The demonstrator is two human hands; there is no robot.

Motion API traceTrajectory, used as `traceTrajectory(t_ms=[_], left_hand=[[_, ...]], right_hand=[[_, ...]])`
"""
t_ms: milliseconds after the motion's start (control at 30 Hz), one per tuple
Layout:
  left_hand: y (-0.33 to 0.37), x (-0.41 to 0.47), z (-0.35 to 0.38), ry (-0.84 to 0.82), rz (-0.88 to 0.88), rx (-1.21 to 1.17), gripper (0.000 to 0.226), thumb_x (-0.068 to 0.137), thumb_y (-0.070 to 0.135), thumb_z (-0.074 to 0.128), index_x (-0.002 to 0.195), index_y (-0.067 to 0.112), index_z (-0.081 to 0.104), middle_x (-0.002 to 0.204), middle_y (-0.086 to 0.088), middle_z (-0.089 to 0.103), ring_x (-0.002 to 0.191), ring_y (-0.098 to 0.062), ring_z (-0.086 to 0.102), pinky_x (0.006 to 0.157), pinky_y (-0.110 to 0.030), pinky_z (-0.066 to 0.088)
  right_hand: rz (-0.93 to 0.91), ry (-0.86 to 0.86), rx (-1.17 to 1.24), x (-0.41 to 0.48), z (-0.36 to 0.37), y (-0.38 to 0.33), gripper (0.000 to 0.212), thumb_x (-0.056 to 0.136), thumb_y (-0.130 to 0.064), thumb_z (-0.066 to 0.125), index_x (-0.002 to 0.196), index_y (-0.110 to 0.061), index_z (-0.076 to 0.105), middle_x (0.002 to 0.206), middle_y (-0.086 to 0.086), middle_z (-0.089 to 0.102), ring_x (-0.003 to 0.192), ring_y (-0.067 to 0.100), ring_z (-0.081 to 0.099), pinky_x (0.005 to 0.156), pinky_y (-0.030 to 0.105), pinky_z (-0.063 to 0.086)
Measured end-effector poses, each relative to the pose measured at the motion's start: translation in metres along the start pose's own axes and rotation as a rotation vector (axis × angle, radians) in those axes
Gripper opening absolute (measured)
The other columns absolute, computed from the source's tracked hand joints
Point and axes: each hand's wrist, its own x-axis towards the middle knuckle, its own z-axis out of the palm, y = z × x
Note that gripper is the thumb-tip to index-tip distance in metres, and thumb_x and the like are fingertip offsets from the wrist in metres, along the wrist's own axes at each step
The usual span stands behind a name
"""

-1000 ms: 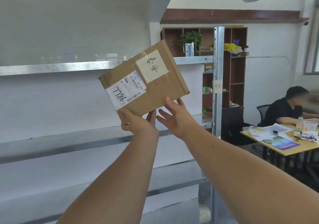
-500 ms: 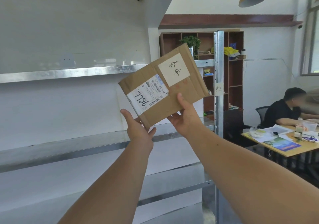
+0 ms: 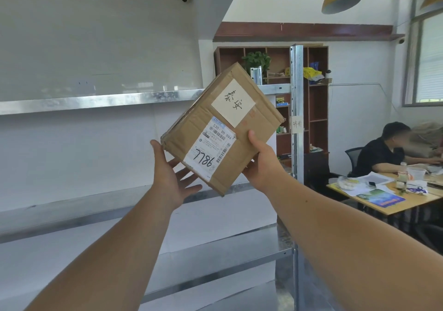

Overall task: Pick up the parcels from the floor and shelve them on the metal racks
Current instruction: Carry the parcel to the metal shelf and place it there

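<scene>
Up in front of the metal rack (image 3: 96,99), pretty much dead centre of the view, the parcel (image 3: 223,128) was held well off the floor and tilted, with one corner pointed to 12 o'clock.

What had changed over the last second: the box had been passed across. A second earlier it was gripped at its bottom corner by the left hand, while the right was only being brought in with fingers spread. Now the roles were swapped. The box had also been turned a fair bit and carried towards 3 o'clock, so the scrawled 7786 on the shipping label (image 3: 206,157) could be read nearly right way up. The labels were probably being checked before a shelf got picked, though that's only a guess. Pickup was clearly done, and nothing had been shelved yet.

Hands: the right hand (image 3: 261,164) was clamped on the box's edge at its 4 o'clock, thumb laid across the front face, fingers hidden behind the cardboard. The left hand (image 3: 172,174) was released at the box's 7 o'clock, fingers straight and spread under the lower left edge. Whether the cardboard was actually touched couldn't be told. Both forearms were stretched forward and upward. The middle shelf (image 3: 72,212) was seen at 8 o'clock of the box, and the upright post (image 3: 296,94) at 3 o'clock.
</scene>
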Motion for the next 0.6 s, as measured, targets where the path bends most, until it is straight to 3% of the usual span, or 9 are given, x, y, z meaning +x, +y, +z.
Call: traceTrajectory(t_ms=[100, 167, 233, 300, 367, 400, 467, 533, 600], left_hand=[[-0.002, 0.002, -0.005, 0.004, 0.026, -0.064, 0.057, 0.087, 0.063, 0.065, 0.125, 0.022, 0.069, 0.132, -0.02, 0.07, 0.109, -0.046, 0.074, 0.098, -0.066, 0.056], [-0.003, 0.004, -0.008, 0.044, 0.065, -0.082, 0.036, 0.09, 0.038, 0.062, 0.119, 0.017, 0.069, 0.136, -0.02, 0.069, 0.097, -0.044, 0.079, 0.082, -0.059, 0.064], [-0.005, 0.007, -0.008, 0.062, 0.069, -0.127, 0.045, 0.093, 0.022, 0.054, 0.138, 0.024, 0.059, 0.136, -0.014, 0.066, 0.092, -0.039, 0.079, 0.068, -0.052, 0.065], [-0.006, 0.009, -0.008, 0.078, 0.074, -0.062, 0.065, 0.095, 0.013, 0.045, 0.153, 0.043, 0.044, 0.128, -0.006, 0.065, 0.094, -0.033, 0.074, 0.061, -0.047, 0.064], [-0.01, 0.009, -0.006, 0.087, 0.068, 0.124, 0.046, 0.101, 0.022, 0.046, 0.141, 0.04, 0.06, 0.115, -0.003, 0.072, 0.085, -0.027, 0.078, 0.056, -0.039, 0.063], [-0.012, 0.007, -0.005, 0.058, 0.052, 0.215, 0.034, 0.104, 0.038, 0.049, 0.13, 0.035, 0.071, 0.108, -0.002, 0.079, 0.079, -0.025, 0.081, 0.055, -0.037, 0.063], [-0.015, 0.008, -0.003, -0.004, 0.001, 0.32, 0.052, 0.097, 0.072, 0.048, 0.117, 0.033, 0.076, 0.102, -0.003, 0.085, 0.082, -0.026, 0.083, 0.06, -0.038, 0.065], [-0.017, 0.013, -0.001, -0.033, 0.006, 0.382, 0.063, 0.091, 0.084, 0.045, 0.119, 0.037, 0.075, 0.112, -0.002, 0.083, 0.1, -0.027, 0.079, 0.082, -0.043, 0.065], [-0.019, 0.017, 0.002, -0.058, 0.09, 0.449, 0.064, 0.096, 0.079, 0.04, 0.134, 0.037, 0.069, 0.131, 0.0, 0.076, 0.118, -0.026, 0.072, 0.106, -0.048, 0.055]], right_hand=[[0.005, 0.042, -0.068, 0.002, -0.006, -0.006, 0.044, 0.092, -0.048, 0.079, 0.128, -0.025, 0.068, 0.097, -0.004, 0.087, 0.11, 0.026, 0.075, 0.076, 0.042, 0.064], [0.01, 0.075, -0.138, 0.002, -0.011, -0.009, 0.042, 0.09, -0.052, 0.08, 0.122, -0.027, 0.069, 0.101, -0.003, 0.086, 0.111, 0.025, 0.075, 0.084, 0.046, 0.062], [0.024, 0.063, -0.213, 0.001, -0.014, -0.012, 0.042, 0.089, -0.054, 0.079, 0.122, -0.03, 0.07, 0.107, -0.002, 0.085, 0.113, 0.026, 0.074, 0.09, 0.052, 0.061], [0.033, -0.003, -0.278, -0.002, -0.014, -0.015, 0.047, 0.089, -0.056, 0.078, 0.128, -0.031, 0.07, 0.11, -0.003, 0.085, 0.114, 0.029, 0.076, 0.092, 0.057, 0.06], [0.035, -0.068, -0.323, -0.002, -0.013, -0.017, 0.052, 0.09, -0.057, 0.076, 0.135, -0.031, 0.069, 0.119, 0.0, 0.084, 0.112, 0.03, 0.079, 0.093, 0.058, 0.06], [0.033, -0.078, -0.354, -0.001, -0.011, -0.018, 0.054, 0.09, -0.058, 0.075, 0.137, -0.031, 0.068, 0.121, 0.0, 0.083, 0.112, 0.03, 0.079, 0.094, 0.059, 0.06], [0.031, -0.048, -0.427, -0.001, -0.006, -0.021, 0.059, 0.089, -0.064, 0.075, 0.138, -0.034, 0.066, 0.12, -0.001, 0.083, 0.114, 0.03, 0.078, 0.1, 0.06, 0.059], [0.051, -0.006, -0.469, -0.001, -0.003, -0.025, 0.063, 0.086, -0.074, 0.071, 0.136, -0.035, 0.068, 0.114, -0.003, 0.085, 0.112, 0.027, 0.078, 0.101, 0.058, 0.058], [0.101, 0.025, -0.472, 0.0, -0.004, -0.03, 0.074, 0.082, -0.086, 0.061, 0.132, -0.034, 0.071, 0.117, 0.0, 0.084, 0.115, 0.029, 0.077, 0.105, 0.06, 0.056]])
